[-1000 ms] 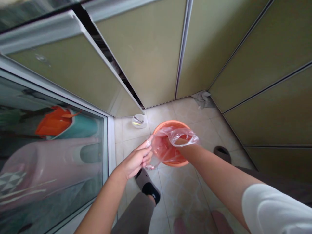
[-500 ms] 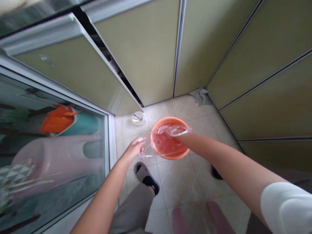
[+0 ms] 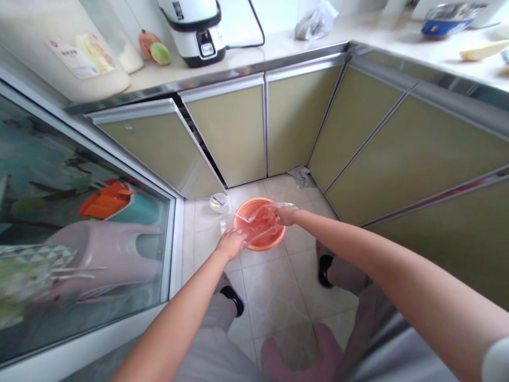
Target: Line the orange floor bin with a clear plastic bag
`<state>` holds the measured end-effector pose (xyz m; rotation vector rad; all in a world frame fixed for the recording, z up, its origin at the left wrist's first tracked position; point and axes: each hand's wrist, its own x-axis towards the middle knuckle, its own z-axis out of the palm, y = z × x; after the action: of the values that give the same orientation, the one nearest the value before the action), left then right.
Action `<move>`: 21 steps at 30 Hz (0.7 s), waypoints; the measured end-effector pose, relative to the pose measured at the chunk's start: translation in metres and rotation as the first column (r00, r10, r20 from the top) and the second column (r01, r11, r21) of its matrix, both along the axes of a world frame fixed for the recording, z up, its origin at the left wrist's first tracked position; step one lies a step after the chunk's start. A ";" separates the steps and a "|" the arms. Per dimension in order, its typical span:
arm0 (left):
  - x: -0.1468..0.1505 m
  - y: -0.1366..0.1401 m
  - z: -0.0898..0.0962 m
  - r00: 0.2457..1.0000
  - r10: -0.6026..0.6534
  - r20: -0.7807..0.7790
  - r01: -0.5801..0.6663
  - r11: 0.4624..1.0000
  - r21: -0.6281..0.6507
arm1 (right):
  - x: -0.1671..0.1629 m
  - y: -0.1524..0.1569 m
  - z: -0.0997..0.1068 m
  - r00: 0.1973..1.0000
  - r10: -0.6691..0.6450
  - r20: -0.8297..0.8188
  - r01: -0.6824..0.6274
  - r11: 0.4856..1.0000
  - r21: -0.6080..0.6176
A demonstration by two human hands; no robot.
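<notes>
Clear plastic bag (image 3: 260, 225) across the mouth of the orange bucket (image 3: 260, 248).
Left to right: a weak left-hand (image 3: 231, 243) pinch could let the thin film slip; uneven pull from the right hand (image 3: 287, 215) could tear it or shift the bucket. Left fingers appear closed on the bag's edge; the bag spans between both hands; right fingers appear pinched on its opposite side, fingertips partly obscured.
</notes>
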<state>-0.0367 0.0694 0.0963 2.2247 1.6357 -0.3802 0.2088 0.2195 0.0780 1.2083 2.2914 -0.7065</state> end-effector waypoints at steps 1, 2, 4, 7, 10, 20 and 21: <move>0.003 -0.001 -0.006 1.000 0.003 0.004 -0.003 1.000 -0.030 | 0.006 -0.005 0.000 1.000 -0.011 0.025 0.011 1.000 -0.005; 0.004 -0.002 -0.011 1.000 0.004 0.011 -0.003 0.999 -0.053 | 0.012 -0.011 0.000 0.999 -0.016 0.035 0.016 1.000 -0.015; 0.004 -0.006 -0.019 0.999 -0.007 0.036 0.010 0.997 -0.073 | 0.022 -0.022 -0.003 1.000 0.001 0.017 0.000 0.999 -0.036; 0.003 -0.012 -0.026 0.997 -0.041 0.066 0.047 0.995 -0.090 | 0.035 -0.036 -0.011 0.998 0.069 0.004 -0.068 0.996 -0.052; 0.006 -0.014 -0.028 0.997 -0.065 0.036 0.069 0.992 -0.106 | 0.044 -0.046 -0.017 0.992 0.124 -0.007 -0.124 0.992 -0.036; 0.005 -0.023 -0.037 0.994 -0.109 0.007 0.109 0.988 -0.112 | 0.050 -0.068 -0.041 0.971 0.234 -0.050 -0.235 0.972 -0.015; 0.003 -0.025 -0.040 0.993 -0.118 -0.002 0.117 0.986 -0.121 | 0.050 -0.070 -0.045 0.974 0.223 -0.049 -0.224 0.974 -0.029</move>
<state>-0.0337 0.0448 0.0560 2.2370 1.4487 -0.5077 0.2590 0.1499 0.0330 0.9078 2.3939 -0.6926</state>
